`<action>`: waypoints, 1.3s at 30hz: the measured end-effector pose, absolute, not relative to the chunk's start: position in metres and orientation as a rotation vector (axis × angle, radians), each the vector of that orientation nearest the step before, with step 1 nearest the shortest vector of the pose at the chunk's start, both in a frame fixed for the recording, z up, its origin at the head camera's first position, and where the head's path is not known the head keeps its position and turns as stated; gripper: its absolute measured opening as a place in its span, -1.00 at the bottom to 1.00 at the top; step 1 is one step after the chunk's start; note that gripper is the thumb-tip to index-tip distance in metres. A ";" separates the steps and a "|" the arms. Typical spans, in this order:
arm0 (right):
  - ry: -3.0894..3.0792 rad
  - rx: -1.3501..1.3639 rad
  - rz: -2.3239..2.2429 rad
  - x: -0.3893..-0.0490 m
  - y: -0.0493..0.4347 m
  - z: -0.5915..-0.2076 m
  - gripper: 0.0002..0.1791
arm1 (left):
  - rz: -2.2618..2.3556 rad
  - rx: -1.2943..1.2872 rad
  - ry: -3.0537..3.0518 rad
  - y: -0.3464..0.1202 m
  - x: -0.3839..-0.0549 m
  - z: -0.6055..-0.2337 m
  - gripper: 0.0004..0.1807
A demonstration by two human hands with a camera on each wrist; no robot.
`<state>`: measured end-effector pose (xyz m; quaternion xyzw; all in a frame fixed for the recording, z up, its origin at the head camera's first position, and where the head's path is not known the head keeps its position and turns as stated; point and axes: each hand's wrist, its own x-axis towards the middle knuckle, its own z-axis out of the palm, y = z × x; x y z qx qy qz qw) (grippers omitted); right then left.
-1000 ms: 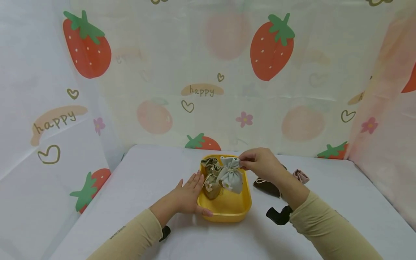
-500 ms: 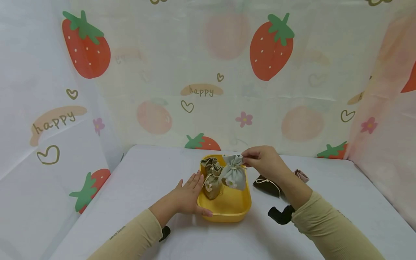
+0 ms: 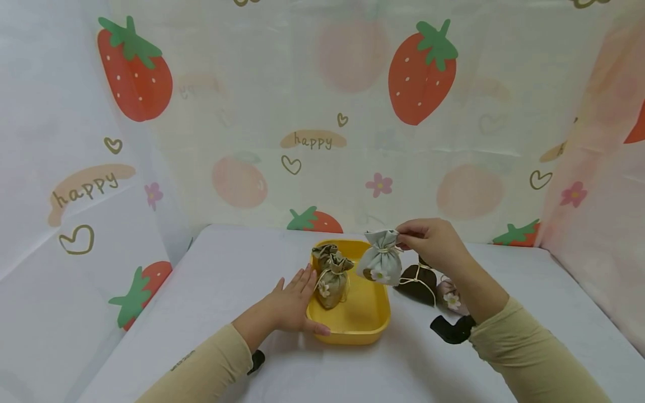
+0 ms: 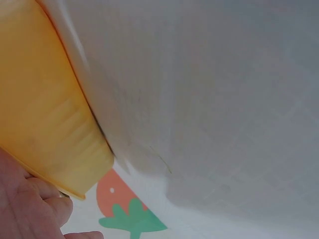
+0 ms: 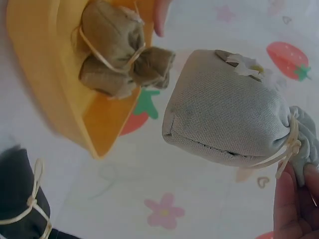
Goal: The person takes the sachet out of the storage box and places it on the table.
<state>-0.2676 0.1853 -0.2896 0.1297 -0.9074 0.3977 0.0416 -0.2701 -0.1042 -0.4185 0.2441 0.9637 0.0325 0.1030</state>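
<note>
My right hand (image 3: 432,242) pinches a pale grey drawstring pouch (image 3: 381,263) by its gathered top. The pouch hangs above the right rim of a yellow plastic bin (image 3: 364,323), a white flower on its front. In the right wrist view the same pouch (image 5: 227,107) is large, its cream cord tied round the neck. Inside the bin, on the left, brown drawstring pouches (image 3: 331,288) stand together. My left hand (image 3: 291,302) rests with straight fingers along the bin's left side. The left wrist view shows the bin's outer wall (image 4: 45,89) beside the fingers.
Right of the bin lie a black drawstring pouch (image 3: 418,284) and a pink one (image 3: 450,296), partly behind my right wrist. A white cloth covers the table (image 3: 242,257). A strawberry-printed curtain (image 3: 302,101) rises behind it.
My right hand has lifted the grey pouch up and to the right, away from the brown pouches. More of the pink pouch shows. The left hand and bin have stayed put.
</note>
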 end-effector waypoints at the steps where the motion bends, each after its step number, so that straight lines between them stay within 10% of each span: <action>1: -2.775 0.383 1.223 -0.267 0.188 -0.289 -0.77 | 0.096 0.720 2.844 -0.104 -0.270 -0.418 0.41; 39: -2.538 0.039 1.133 -0.252 0.351 -0.301 -0.70 | 0.128 0.679 2.826 -0.103 -0.268 -0.415 0.39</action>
